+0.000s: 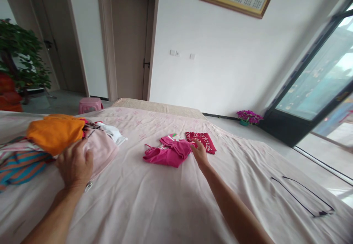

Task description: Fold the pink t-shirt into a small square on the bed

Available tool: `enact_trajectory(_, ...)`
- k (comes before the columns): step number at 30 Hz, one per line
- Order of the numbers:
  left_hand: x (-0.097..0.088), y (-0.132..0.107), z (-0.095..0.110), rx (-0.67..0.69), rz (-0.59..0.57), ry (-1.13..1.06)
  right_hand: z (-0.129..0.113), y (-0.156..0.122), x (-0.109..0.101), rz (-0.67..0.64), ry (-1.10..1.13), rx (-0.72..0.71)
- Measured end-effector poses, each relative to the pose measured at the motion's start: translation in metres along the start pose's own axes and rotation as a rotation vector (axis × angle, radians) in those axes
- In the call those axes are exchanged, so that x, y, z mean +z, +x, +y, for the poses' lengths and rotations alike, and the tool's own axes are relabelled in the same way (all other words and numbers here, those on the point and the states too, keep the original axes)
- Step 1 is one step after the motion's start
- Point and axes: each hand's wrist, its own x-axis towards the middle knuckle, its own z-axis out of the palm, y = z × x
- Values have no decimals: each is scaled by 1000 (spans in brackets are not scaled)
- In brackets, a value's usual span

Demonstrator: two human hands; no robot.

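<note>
1. Folded (judged from lie): red garment with white lettering [205, 142], in a flat, squared stack on the pale pink floral sheet [154, 200], just beyond the right hand [199, 151]. It is the only neatly folded piece visible.
2. Part-way: magenta garment [168, 155], mid-sheet, just left of the red one. Doubled over loosely, edges uneven, a thin strap or tie projecting at its left; white-and-green print shows at its far edge. Judged partly folded at most.
3. Right hand: fingertips and thumb at the magenta garment's right edge, apparently in contact. Cannot tell whether they pinch the cloth or only rest there.
4. Left hand [75, 163]: on the near side of the heap, fingers bent down where the orange garment [55, 133] meets the pale pink garment [103, 154]. Fingertips partly hidden; cannot tell whether cloth is gripped.
5. Not folded: the heap at left. Orange and pale pink pieces, white garment [117, 135] at its far right edge, blue-and-orange striped garment [26, 166] at the near left. All crumpled and overlapping; exact count not readable.
6. Overall estimate: early stage, one piece neat, one intermediate, most cloth loose.
7. Aside: dark thin-framed eyeglasses [323, 213] lie at far right, well apart from the garments.
</note>
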Motion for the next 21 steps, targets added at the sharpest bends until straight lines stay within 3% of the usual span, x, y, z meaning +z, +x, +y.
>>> enact_trajectory(4,10,-14,37,231,-161,-306,-22,-10,16,-170,-376,-200)
enact_trajectory(7,18,-32,86,332,-413,-554,-37,-12,34,-240,-546,-234)
enact_trajectory(11,29,-53,150,298,-615,-637,-39,-4,48,-304,-516,-146)
enact_trajectory(13,36,-58,172,288,-684,-604,-37,4,50,-277,-357,-54)
enact_trajectory(16,45,-57,188,298,-728,-550,-35,17,44,-189,-10,89)
enact_trajectory(18,45,-47,186,252,-651,-578,-32,26,31,-124,171,143)
enact_trajectory(21,32,-20,169,25,-504,-725,-19,36,3,6,347,195)
